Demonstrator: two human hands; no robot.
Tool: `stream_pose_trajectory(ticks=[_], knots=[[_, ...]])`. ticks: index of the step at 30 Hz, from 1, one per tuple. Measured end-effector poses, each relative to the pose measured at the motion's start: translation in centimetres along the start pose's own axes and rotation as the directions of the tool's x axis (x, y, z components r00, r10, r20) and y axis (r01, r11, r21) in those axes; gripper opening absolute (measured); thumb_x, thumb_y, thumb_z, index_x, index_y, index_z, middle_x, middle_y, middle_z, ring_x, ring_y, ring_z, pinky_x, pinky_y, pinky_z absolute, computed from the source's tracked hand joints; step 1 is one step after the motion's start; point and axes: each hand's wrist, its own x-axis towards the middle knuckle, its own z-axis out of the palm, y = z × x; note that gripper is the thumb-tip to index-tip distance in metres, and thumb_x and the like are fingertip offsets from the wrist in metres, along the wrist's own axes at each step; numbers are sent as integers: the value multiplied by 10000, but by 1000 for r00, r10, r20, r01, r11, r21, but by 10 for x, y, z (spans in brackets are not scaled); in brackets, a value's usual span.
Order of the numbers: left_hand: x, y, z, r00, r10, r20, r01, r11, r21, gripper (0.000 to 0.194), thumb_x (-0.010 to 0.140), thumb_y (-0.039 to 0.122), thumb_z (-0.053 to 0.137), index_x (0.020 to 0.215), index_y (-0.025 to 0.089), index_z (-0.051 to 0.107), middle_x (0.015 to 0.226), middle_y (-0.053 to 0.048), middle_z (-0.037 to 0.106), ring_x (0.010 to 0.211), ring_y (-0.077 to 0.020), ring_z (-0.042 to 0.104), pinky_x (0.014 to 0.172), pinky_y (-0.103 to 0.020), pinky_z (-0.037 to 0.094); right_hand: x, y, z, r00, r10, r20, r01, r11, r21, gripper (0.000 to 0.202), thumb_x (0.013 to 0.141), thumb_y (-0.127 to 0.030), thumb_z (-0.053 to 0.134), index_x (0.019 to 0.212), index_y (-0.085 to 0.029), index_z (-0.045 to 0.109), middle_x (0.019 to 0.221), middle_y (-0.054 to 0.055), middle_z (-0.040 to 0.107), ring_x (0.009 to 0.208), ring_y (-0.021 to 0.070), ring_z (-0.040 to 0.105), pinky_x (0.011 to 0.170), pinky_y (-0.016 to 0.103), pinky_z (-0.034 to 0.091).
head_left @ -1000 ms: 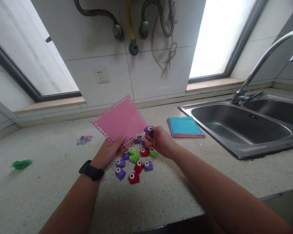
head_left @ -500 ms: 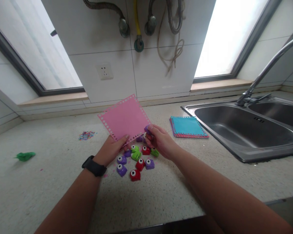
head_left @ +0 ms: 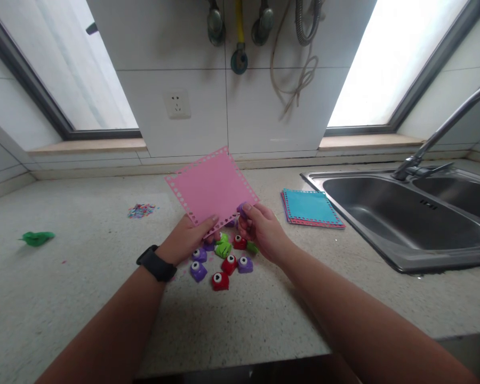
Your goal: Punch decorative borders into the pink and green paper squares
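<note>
My left hand (head_left: 192, 234) pinches the lower edge of a pink paper sheet (head_left: 214, 186), thumb on top. Rows of small punched holes run along the sheet's edges. A small purple craft punch (head_left: 242, 209) is gripped between the thumb and fingers of my right hand (head_left: 264, 229), at the sheet's lower right edge. Below the paper, several more punches lie on the counter: a red punch (head_left: 220, 281), a purple punch (head_left: 198, 271) and a green punch (head_left: 223, 250) among them. The sheet and my hands partly cover some of these.
A stack of punched sheets with a blue sheet (head_left: 312, 206) on top lies beside the steel sink (head_left: 368, 213). Colourful paper bits (head_left: 141, 210) are heaped on the counter (head_left: 104, 298) at left, with a crumpled green piece (head_left: 37, 238) further left. A faucet (head_left: 444, 128) rises behind the sink.
The pink sheet has shifted slightly to the right relative to the punch, whose place against the edge now lies further from the right corner. The camera view has tilted a little.
</note>
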Motion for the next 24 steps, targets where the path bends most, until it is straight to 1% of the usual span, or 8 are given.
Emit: stream_pose_trajectory(ticks=[3,11,15,20,24], knots=[[-1,1,1,1000,-1,1,1,1000,-19,372,917,493,555,767,159,623,611,-9,616,528,-126,509,505,-250,373,0,1,1,1000,-14,-6,14,1000,-9,363,808,-507,692,769,-204,496,576,-69,490,446,84,473,422,222,272],[-1,1,1,1000,-4,8,4,1000,-1,419,899,532,551,725,161,639,611,-30,624,523,-139,511,513,-269,401,1,1,1,999,-29,-17,28,999,-47,358,816,-512,676,758,-210,493,565,-66,489,443,93,476,425,230,287],[-1,3,1,1000,-7,18,7,1000,12,434,902,534,543,712,158,648,601,-27,617,523,-134,508,518,-268,405,1,1,1,1000,-15,-17,14,1000,-26,343,823,-497,677,773,-208,498,570,-65,497,455,92,487,427,222,293],[-2,2,1,1000,1,16,-1,1000,16,429,913,519,538,722,150,647,606,-32,615,535,-133,509,515,-263,394,1,2,1,1000,-24,-5,24,1000,5,315,843,-466,666,771,-204,505,567,-64,495,448,87,480,413,220,269],[-2,1,1,1000,-4,24,3,999,35,450,919,527,524,703,151,643,603,-29,610,535,-130,512,524,-258,398,1,1,2,1000,-21,0,21,1000,6,319,838,-467,667,762,-206,498,573,-63,498,447,89,484,421,226,290]])
